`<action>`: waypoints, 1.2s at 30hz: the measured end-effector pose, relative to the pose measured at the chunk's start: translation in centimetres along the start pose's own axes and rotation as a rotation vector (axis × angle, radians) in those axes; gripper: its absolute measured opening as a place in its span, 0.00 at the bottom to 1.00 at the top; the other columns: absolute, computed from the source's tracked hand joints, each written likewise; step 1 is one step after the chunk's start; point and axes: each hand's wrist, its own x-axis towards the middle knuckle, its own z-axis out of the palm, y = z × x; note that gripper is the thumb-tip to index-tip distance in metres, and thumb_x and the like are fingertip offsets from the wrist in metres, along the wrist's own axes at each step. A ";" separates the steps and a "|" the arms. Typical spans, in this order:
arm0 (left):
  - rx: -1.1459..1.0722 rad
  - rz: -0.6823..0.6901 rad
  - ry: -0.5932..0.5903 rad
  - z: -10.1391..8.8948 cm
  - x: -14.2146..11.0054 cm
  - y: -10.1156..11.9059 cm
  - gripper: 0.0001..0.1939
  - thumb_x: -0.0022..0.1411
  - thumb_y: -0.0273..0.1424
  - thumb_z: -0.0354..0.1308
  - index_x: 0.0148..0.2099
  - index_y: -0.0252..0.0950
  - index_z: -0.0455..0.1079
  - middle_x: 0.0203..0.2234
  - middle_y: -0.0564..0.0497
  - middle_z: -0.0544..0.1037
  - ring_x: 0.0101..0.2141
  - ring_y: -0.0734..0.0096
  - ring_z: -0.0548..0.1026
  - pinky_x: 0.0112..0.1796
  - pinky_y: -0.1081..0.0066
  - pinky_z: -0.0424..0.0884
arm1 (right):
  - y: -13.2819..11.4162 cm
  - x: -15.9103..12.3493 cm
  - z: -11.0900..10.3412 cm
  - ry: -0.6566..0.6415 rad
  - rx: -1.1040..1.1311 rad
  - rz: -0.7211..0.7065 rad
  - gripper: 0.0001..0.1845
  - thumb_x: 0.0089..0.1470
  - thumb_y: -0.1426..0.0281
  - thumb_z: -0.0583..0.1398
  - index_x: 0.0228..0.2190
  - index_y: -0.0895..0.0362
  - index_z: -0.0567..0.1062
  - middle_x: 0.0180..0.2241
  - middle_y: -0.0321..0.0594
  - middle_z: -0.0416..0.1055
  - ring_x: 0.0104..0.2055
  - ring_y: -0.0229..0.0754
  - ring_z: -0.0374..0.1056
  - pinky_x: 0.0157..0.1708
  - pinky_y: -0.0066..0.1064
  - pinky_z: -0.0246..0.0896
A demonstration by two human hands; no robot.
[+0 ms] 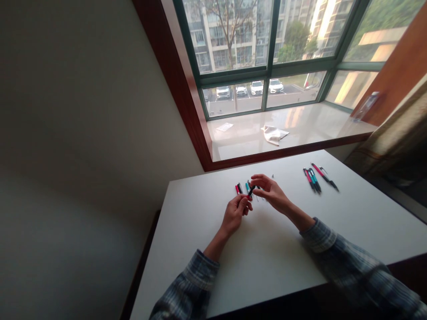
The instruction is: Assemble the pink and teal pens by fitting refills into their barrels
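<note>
My left hand (235, 214) is closed in a pinch on a pen (251, 191) with a red lower part and a black upper end. My right hand (269, 192) is curved around that black end, its thumb and forefinger apart. Whether its fingertips touch the pen is hard to tell. Just behind the hands, partly hidden by them, lie several pen parts: a red and black pair (238, 189), a teal piece (247, 187) and some thin pale pieces. A small grey tip (272, 176) rests beyond my right hand.
On the white table (267, 266), a group of red, teal and black pens (312, 180) lies to the right, beside a red and black pen (323, 175). A crumpled white cloth (274, 134) lies on the windowsill (240, 146). A wall (100, 178) rises at left.
</note>
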 end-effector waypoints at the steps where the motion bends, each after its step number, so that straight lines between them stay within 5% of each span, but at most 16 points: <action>1: -0.006 -0.003 -0.001 0.0 0.0 0.0 0.23 0.68 0.50 0.57 0.41 0.32 0.73 0.26 0.49 0.76 0.24 0.74 0.66 0.27 0.72 0.63 | 0.0 0.0 0.0 0.012 -0.005 0.001 0.24 0.52 0.62 0.72 0.49 0.52 0.75 0.42 0.41 0.78 0.46 0.46 0.74 0.45 0.36 0.68; 13: -0.031 -0.037 -0.008 0.0 0.1 -0.4 0.23 0.68 0.49 0.57 0.43 0.31 0.73 0.26 0.50 0.74 0.23 0.76 0.64 0.26 0.73 0.59 | -0.2 -0.1 0.0 -0.010 0.025 -0.017 0.27 0.52 0.64 0.71 0.53 0.50 0.73 0.45 0.42 0.78 0.50 0.47 0.73 0.47 0.36 0.68; 27: -0.060 -0.064 -0.012 -0.1 0.1 -0.5 0.23 0.68 0.50 0.56 0.44 0.31 0.72 0.24 0.53 0.71 0.21 0.79 0.59 0.24 0.74 0.54 | -0.3 0.1 0.1 0.075 0.127 0.031 0.25 0.50 0.63 0.73 0.49 0.50 0.77 0.39 0.39 0.79 0.42 0.43 0.75 0.44 0.36 0.70; 36: -0.134 -0.070 -0.017 -0.2 0.3 -1.5 0.25 0.66 0.52 0.59 0.44 0.31 0.72 0.25 0.53 0.72 0.21 0.80 0.59 0.24 0.74 0.52 | -2.7 0.7 -3.4 0.269 0.166 -0.033 0.27 0.50 0.61 0.72 0.52 0.46 0.75 0.45 0.38 0.78 0.48 0.46 0.75 0.53 0.43 0.71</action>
